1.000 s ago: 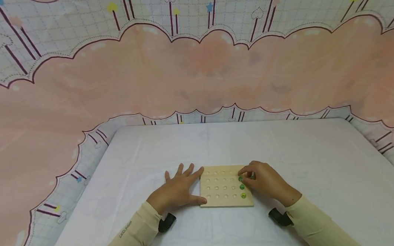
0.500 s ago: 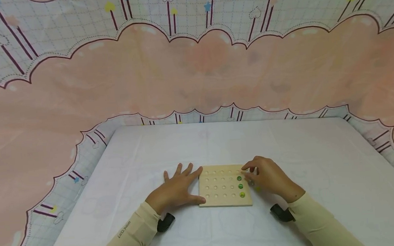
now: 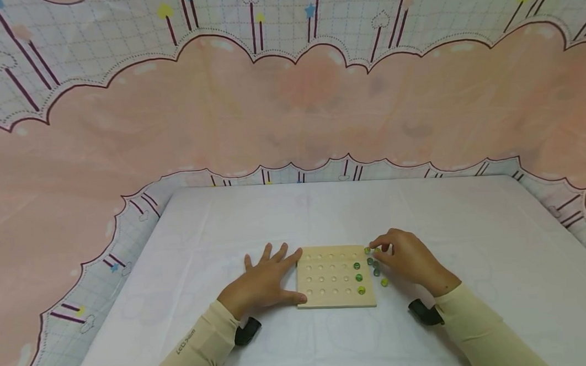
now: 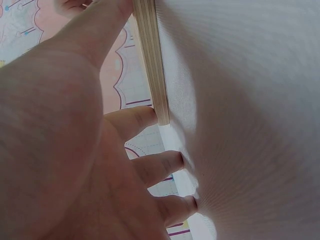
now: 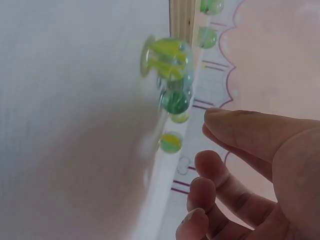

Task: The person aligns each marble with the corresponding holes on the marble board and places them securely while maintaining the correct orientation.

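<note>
A light wooden board (image 3: 328, 285) with rows of shallow round dimples lies on the white table. Three glass marbles sit in its right column: two green, and a yellow-green marble (image 3: 361, 290) nearest the front. My left hand (image 3: 260, 281) is spread flat, its thumb and index fingertip at the board's left edge; the left wrist view shows them against the board's side (image 4: 152, 65). Several loose green and yellow marbles (image 5: 171, 143) lie just right of the board. Above the far ones hovers my right hand (image 3: 411, 259), thumb and index finger apart, nothing between them.
White cloth covers the table (image 3: 245, 218), which runs back to a patterned backdrop (image 3: 289, 111). A black wrist camera (image 3: 248, 331) sits under the left wrist, and another black camera (image 3: 426, 312) under the right.
My right hand has drawn off the board's right column, moving right and slightly back, which uncovers the loose marbles beside the board. The left hand stays in place.
</note>
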Tool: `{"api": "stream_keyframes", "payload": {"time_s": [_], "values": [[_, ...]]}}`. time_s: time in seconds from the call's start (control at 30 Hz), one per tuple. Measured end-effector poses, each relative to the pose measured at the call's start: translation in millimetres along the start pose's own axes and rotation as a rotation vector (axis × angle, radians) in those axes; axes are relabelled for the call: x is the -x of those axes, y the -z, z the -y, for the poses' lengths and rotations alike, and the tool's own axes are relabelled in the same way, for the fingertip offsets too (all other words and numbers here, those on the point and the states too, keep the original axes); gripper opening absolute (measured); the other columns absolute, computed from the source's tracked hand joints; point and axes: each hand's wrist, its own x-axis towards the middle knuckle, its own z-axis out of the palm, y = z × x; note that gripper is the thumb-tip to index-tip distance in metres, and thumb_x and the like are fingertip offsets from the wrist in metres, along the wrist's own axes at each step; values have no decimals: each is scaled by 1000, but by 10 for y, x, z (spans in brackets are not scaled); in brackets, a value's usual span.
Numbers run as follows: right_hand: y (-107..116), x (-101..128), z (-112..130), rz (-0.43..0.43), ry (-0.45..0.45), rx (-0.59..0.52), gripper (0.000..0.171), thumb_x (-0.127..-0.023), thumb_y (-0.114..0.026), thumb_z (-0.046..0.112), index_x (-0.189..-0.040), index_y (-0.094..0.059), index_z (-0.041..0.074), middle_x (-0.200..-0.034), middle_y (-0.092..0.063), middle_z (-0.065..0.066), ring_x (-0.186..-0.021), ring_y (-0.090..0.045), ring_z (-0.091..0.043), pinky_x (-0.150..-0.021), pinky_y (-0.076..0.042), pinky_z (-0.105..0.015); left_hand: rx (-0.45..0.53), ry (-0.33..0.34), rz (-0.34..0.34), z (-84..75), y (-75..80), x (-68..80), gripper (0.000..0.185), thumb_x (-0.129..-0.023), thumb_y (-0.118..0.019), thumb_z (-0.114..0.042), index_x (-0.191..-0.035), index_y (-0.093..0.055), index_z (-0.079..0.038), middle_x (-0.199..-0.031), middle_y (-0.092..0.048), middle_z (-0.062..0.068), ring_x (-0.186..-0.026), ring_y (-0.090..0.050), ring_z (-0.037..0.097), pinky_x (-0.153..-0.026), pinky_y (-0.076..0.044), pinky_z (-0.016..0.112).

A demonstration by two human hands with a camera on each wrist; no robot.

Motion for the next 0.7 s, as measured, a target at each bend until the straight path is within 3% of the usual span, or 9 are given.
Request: {"api": "stream_keyframes", "payload": {"time_s": [0.7], "values": [[13, -37, -122, 22, -47, -12, 14, -88, -74, 8, -101, -78, 10, -87, -64, -4, -75, -53, -18, -64, -43, -29, 4, 0, 7, -9, 9, 2, 104, -72, -76, -68, -158, -29, -33, -168, -19, 10, -154, -6, 45, -110, -2, 81]]}}
